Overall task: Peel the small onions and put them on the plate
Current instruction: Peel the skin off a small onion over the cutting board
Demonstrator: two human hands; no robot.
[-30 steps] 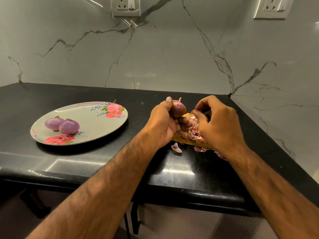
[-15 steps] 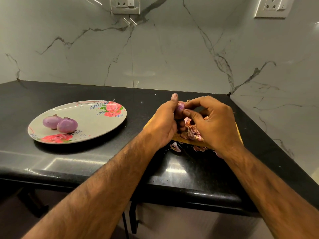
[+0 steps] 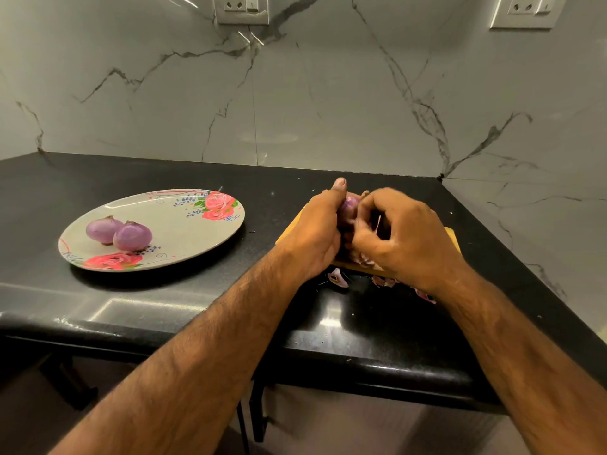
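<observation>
Over the yellow wooden board [image 3: 289,228] at right, the left hand [image 3: 315,238] has its grip wrapped round a small purple onion [image 3: 348,205]. The right hand [image 3: 404,238] pinches it in a curled grip. Two peeled onions [image 3: 132,236] sit on the floral plate [image 3: 184,226], left.

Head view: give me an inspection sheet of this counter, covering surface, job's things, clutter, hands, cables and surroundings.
Surface: black counter, glossy, with small flecks on it.
Job's things: two peeled onions side by side on the plate; a third onion held over the board.
Clutter: peels on the board and on the counter in front of it.
Hands: left hand grips the third onion; right hand pinches at its skin, blurred.
Cables: nothing seen.
Surroundings: marble wall with two sockets.
</observation>
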